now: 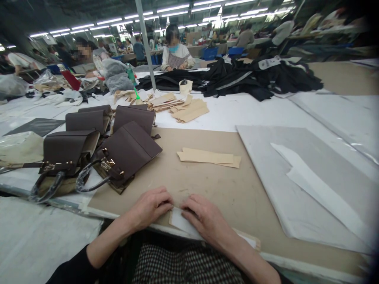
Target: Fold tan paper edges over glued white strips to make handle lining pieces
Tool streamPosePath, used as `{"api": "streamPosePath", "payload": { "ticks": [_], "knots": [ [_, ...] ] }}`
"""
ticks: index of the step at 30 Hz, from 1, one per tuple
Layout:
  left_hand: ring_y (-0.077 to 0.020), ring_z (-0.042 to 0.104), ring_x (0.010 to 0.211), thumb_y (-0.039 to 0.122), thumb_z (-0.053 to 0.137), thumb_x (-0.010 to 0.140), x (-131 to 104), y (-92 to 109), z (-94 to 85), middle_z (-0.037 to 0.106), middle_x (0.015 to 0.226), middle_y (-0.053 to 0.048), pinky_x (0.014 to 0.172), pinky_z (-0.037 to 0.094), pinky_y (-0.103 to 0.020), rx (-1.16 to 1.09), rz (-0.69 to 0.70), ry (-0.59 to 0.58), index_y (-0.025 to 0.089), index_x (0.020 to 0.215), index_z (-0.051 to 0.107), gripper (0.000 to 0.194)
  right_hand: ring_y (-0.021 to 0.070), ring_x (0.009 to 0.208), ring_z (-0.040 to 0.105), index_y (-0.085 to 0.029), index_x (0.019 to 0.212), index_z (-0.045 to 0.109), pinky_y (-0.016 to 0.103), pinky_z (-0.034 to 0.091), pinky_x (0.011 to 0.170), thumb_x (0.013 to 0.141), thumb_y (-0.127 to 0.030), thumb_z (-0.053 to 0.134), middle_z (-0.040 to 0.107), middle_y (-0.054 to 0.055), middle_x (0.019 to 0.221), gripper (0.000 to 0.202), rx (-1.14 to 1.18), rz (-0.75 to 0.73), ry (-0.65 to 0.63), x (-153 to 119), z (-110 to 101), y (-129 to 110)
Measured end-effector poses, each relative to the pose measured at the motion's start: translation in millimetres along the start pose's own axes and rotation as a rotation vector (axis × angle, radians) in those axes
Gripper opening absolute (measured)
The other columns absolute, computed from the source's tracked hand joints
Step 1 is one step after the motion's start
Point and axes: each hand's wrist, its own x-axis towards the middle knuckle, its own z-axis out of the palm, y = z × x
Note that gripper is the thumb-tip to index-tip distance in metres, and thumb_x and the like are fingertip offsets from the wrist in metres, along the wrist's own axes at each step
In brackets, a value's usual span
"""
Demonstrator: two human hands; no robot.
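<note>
At the left of the frame, brown handbags [136, 148] lie grouped, apparently aside from the hands. At lower centre, the left hand [158, 203] curls its fingers by the end of a white-faced strip [180, 221]; the right hand [204, 215] bends over it, seemingly steadying it. Whether either pinches, I cannot tell.

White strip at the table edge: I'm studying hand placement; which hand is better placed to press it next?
Right hand, probably: it lies over the white strip, while the left hand is near one end.
</note>
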Motion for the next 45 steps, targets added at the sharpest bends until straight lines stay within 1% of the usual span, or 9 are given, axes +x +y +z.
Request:
{"api": "streamPosePath", "payload": {
  "ticks": [4,8,13,15,20,25,34,40,45],
  "knots": [
    [-0.0156,0.058,0.085,0.022,0.061,0.093,5.6,-4.0,-5.6,0.063,0.088,0.000,0.076,0.041,-0.025,-0.054,-0.046,-0.056,0.021,0.090,0.070,0.010,0.0234,0.095,0.059,-0.021,0.101,0.066,0.036,0.048,0.083,0.095,-0.009,0.063,0.063,0.003,0.098,0.014,0.028,0.000,0.051,-2.7,6.1,3.0],
    [-0.0155,0.059,0.083,0.021,0.063,0.089,12.1,-5.4,-13.9,0.065,0.088,0.000,0.075,0.042,-0.025,-0.107,-0.086,-0.143,0.020,0.092,0.072,0.009,0.0227,0.095,0.059,-0.021,0.100,0.066,0.035,0.047,0.082,0.094,-0.008,0.064,0.063,0.003,0.098,0.015,0.053,0.013,0.056,-1.8,7.7,4.5],
    [-0.0134,0.058,0.073,0.028,0.072,0.082,15.5,-5.1,-16.1,0.063,0.083,0.001,0.065,0.042,-0.022,-0.132,-0.125,-0.191,0.018,0.094,0.070,0.016,0.0231,0.095,0.059,-0.020,0.099,0.067,0.034,0.046,0.082,0.092,-0.007,0.067,0.064,0.003,0.097,0.015,0.044,0.023,0.045,-0.3,7.2,4.3],
    [-0.0127,0.058,0.071,0.028,0.074,0.080,15.8,-5.0,-13.6,0.062,0.081,0.002,0.063,0.042,-0.021,-0.131,-0.140,-0.187,0.018,0.093,0.070,0.017,0.0228,0.095,0.059,-0.020,0.100,0.067,0.034,0.046,0.082,0.092,-0.008,0.067,0.064,0.003,0.098,0.014,0.046,0.028,0.045,-0.5,7.6,4.4],
    [-0.0116,0.055,0.070,0.021,0.070,0.081,15.8,-1.6,-5.4,0.060,0.078,0.003,0.063,0.039,-0.021,-0.092,-0.181,-0.125,0.018,0.085,0.068,0.006,0.0227,0.095,0.059,-0.020,0.100,0.067,0.034,0.046,0.081,0.093,-0.010,0.067,0.063,0.003,0.098,0.012,0.048,0.021,0.038,-0.9,8.0,4.6],
    [-0.0117,0.055,0.071,0.018,0.072,0.079,15.1,0.2,-3.5,0.060,0.078,0.003,0.063,0.038,-0.021,-0.070,-0.198,-0.096,0.019,0.084,0.069,0.006,0.0225,0.095,0.060,-0.020,0.100,0.068,0.034,0.047,0.082,0.093,-0.009,0.067,0.064,0.003,0.097,0.013,0.053,0.020,0.038,-0.2,5.9,4.8],
    [-0.0110,0.055,0.078,0.016,0.067,0.088,5.7,-2.2,-2.7,0.061,0.085,0.004,0.070,0.039,-0.022,-0.053,-0.118,-0.061,0.021,0.090,0.069,0.006,0.0230,0.095,0.061,-0.021,0.106,0.068,0.035,0.050,0.082,0.095,-0.007,0.064,0.063,0.004,0.098,0.019,0.001,-0.029,0.089,-6.4,11.4,8.3],
    [-0.0133,0.059,0.089,0.019,0.057,0.099,-5.7,-1.4,5.5,0.061,0.095,0.001,0.078,0.042,-0.023,0.141,0.031,-0.009,0.022,0.095,0.066,0.010,0.0241,0.093,0.059,-0.020,0.118,0.066,0.037,0.055,0.079,0.096,-0.006,0.057,0.062,0.007,0.101,0.027,-0.163,-0.151,0.175,-12.9,19.7,9.8],
    [-0.0149,0.058,0.091,0.025,0.046,0.104,-14.3,-5.6,9.5,0.060,0.102,-0.001,0.076,0.044,-0.024,0.349,0.128,-0.018,0.024,0.106,0.064,0.018,0.0256,0.094,0.056,-0.014,0.124,0.061,0.040,0.056,0.080,0.091,-0.001,0.063,0.061,0.008,0.104,0.036,-0.277,-0.218,0.117,-16.2,18.1,5.2]
  ]
}}
